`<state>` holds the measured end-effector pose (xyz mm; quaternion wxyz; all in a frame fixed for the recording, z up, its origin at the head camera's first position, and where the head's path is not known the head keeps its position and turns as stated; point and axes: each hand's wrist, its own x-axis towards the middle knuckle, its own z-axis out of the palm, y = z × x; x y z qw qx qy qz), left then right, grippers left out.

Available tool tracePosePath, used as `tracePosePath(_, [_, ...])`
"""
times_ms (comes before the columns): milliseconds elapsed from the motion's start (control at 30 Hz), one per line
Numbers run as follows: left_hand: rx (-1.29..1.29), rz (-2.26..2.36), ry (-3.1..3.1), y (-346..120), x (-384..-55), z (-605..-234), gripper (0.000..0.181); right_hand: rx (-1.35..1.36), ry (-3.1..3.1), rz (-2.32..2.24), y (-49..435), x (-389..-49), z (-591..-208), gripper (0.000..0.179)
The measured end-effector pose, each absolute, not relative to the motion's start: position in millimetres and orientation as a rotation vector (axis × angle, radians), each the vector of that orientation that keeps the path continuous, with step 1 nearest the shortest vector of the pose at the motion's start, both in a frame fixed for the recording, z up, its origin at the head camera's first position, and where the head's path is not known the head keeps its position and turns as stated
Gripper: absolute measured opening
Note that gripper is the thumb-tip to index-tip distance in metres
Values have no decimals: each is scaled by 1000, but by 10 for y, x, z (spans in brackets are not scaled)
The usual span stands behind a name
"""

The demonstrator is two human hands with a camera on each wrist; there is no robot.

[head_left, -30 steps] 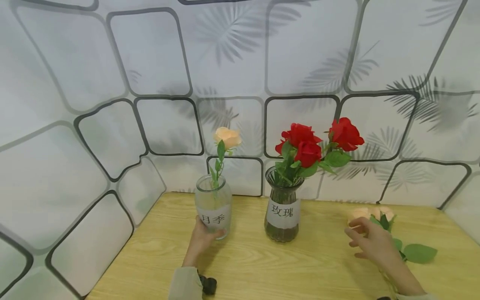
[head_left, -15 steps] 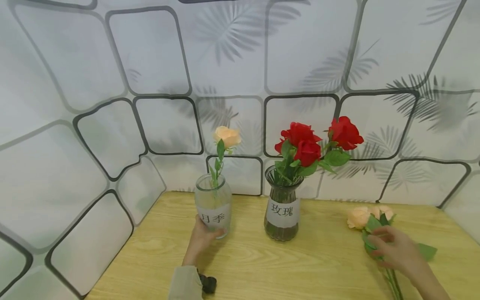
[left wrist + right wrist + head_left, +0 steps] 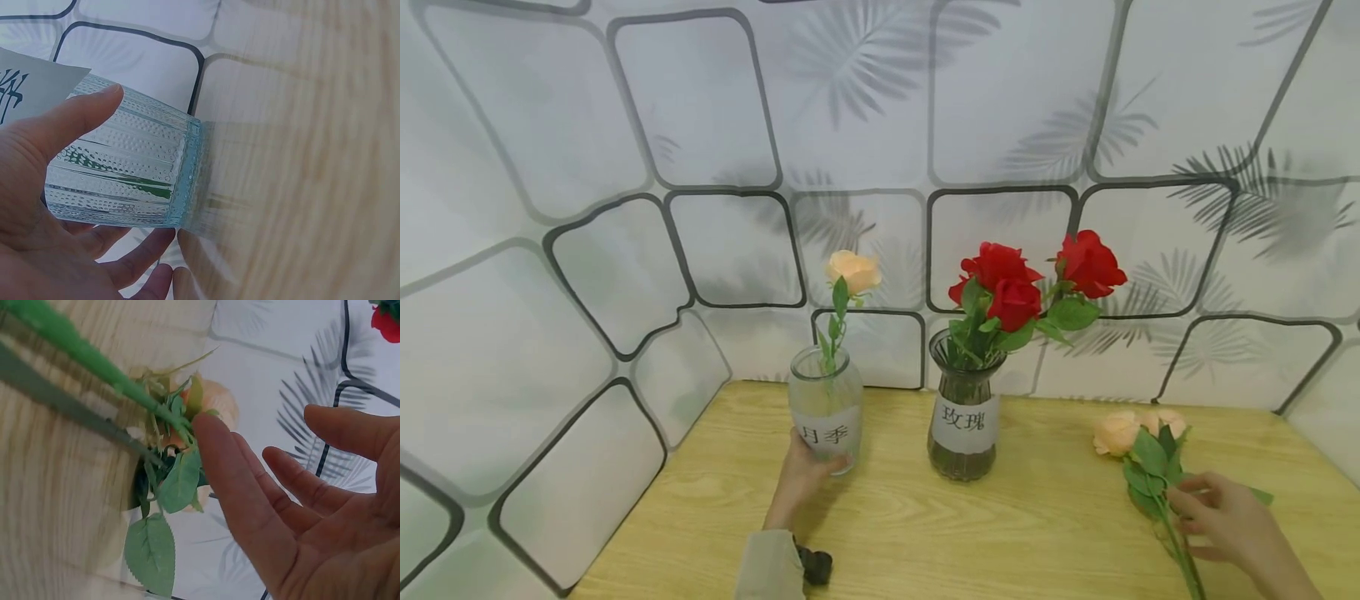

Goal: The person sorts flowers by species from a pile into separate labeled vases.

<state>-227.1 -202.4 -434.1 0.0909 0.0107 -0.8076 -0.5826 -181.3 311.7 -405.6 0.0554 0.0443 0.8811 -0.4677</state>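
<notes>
My left hand (image 3: 805,473) grips the lower part of a clear glass vase (image 3: 808,396) with a white paper label. One peach rose (image 3: 852,272) stands in that vase. In the left wrist view, the thumb (image 3: 84,115) lies along the ribbed glass near its base, other fingers behind. At the right, my right hand (image 3: 1232,521) is beside the stems (image 3: 1183,558) of peach roses (image 3: 1116,433) lying on the table. The right wrist view shows its thumb spread away from the fingers, nothing held, and the index fingertip (image 3: 209,428) overlapping a green stem (image 3: 87,356).
A dark grey glass vase (image 3: 962,467) with a white label stands mid-table, holding several red roses (image 3: 1017,304) that lean right. The wood-grain table (image 3: 925,542) meets a patterned wall covering (image 3: 865,125) at the back and left.
My right hand has moved right and toward me, from over the lying peach blooms down to their stems. The left hand stays on the clear vase.
</notes>
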Motion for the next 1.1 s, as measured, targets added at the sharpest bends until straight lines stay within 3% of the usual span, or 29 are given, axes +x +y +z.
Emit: tracePosePath(1100, [11,-1779,-2389,-2046,-2274,-4352,98,138,2706,-1256,3110,-1826,-4299,62])
